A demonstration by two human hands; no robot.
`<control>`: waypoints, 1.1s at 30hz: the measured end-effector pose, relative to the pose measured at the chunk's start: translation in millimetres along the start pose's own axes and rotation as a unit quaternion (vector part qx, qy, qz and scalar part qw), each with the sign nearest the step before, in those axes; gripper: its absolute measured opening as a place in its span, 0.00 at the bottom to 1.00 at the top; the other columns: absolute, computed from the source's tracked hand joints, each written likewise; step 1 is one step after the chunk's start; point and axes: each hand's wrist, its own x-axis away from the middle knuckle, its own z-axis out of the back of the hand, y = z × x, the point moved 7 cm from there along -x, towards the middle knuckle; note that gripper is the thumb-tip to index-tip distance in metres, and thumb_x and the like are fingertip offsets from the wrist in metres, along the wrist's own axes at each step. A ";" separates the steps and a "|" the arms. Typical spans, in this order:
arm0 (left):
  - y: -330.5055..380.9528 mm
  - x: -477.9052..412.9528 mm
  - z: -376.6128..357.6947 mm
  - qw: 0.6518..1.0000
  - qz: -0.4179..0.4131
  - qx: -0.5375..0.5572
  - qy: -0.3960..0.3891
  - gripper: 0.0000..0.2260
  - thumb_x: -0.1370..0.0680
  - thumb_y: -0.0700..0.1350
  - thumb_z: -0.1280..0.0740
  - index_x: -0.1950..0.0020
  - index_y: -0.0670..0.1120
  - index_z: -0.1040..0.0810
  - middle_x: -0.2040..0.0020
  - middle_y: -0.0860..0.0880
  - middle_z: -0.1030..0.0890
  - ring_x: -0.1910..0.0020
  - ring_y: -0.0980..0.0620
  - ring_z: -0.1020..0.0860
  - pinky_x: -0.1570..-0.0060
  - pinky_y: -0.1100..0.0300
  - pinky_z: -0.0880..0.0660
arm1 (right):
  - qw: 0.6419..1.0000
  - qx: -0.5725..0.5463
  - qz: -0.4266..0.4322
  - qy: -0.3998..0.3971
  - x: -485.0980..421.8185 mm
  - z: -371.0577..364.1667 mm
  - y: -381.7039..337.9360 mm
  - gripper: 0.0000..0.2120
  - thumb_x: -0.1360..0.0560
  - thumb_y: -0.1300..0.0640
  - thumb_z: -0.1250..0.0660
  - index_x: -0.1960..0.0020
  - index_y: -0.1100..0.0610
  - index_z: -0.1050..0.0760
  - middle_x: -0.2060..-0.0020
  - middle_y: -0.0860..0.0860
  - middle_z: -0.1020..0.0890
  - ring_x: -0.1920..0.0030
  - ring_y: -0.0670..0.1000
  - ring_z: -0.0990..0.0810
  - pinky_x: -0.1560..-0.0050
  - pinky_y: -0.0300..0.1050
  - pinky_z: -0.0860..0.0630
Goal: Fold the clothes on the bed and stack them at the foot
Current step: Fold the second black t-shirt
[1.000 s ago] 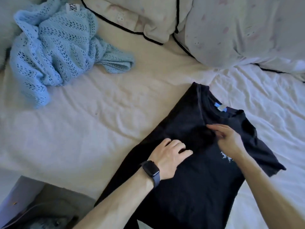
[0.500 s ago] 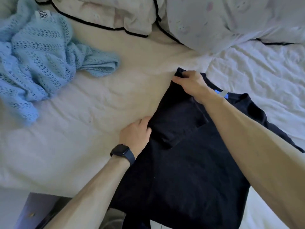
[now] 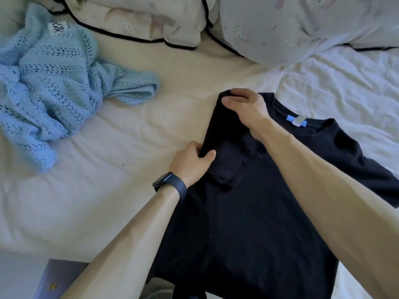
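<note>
Nearest, at the lower left below the edge of the bed (image 3: 108,201), sits a purplish-grey box-like thing (image 3: 62,275) with a small yellow mark. Only its corner shows, and nothing inside it can be made out.

Two bare forearms reach up from the bottom of the view onto a black T-shirt (image 3: 248,223). The shirt lies flat on the pale, wrinkled sheet at centre right, with its collar pointing toward the pillows and its lower part running to the near edge of the bed. Its left side and sleeve are folded inward over the body, which gives that side a straight edge. The other sleeve lies spread out to the right.

The left hand (image 3: 192,162), with a dark watch (image 3: 170,183) on its wrist, pinches that folded edge partway up, thumb on top. Farther up, the right hand (image 3: 244,106) grips the shoulder corner of the same edge, with its fingers curled over the fabric. A small blue and grey label (image 3: 295,121) shows inside the collar.

To the far left a light blue knit top (image 3: 54,83) lies crumpled and unfolded, well apart from the shirt. Two pale pillows (image 3: 291,29) with black piping line the head of the bed.
</note>
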 end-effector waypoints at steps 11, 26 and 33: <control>100.0 -95.8 19.9 0.996 -0.055 0.017 0.061 0.15 0.22 0.59 0.32 0.53 0.47 0.21 0.58 0.52 0.19 0.54 0.47 0.20 0.57 0.56 0.26 | 0.971 0.012 -0.165 0.174 139.6 51.1 116.9 0.33 0.32 0.31 0.26 0.36 0.46 0.33 0.48 0.38 0.21 0.49 0.40 0.22 0.56 0.36 0.29; 40.8 -4.2 -70.9 0.806 -0.299 -0.510 0.018 0.30 0.18 0.63 0.51 0.19 0.60 0.60 0.18 0.52 0.61 0.19 0.47 0.59 0.23 0.37 0.55 | 0.894 0.431 0.083 0.085 172.3 -12.5 148.5 0.34 0.18 0.35 0.48 0.16 0.45 0.51 0.17 0.54 0.57 0.18 0.55 0.63 0.21 0.66 0.53; 58.1 10.4 -98.4 0.826 -0.275 -0.489 0.047 0.30 0.18 0.65 0.52 0.18 0.60 0.56 0.17 0.50 0.59 0.19 0.44 0.58 0.25 0.32 0.56 | 0.902 0.386 0.112 0.160 202.3 80.4 180.7 0.33 0.19 0.35 0.44 0.19 0.48 0.41 0.17 0.54 0.47 0.17 0.54 0.52 0.21 0.60 0.53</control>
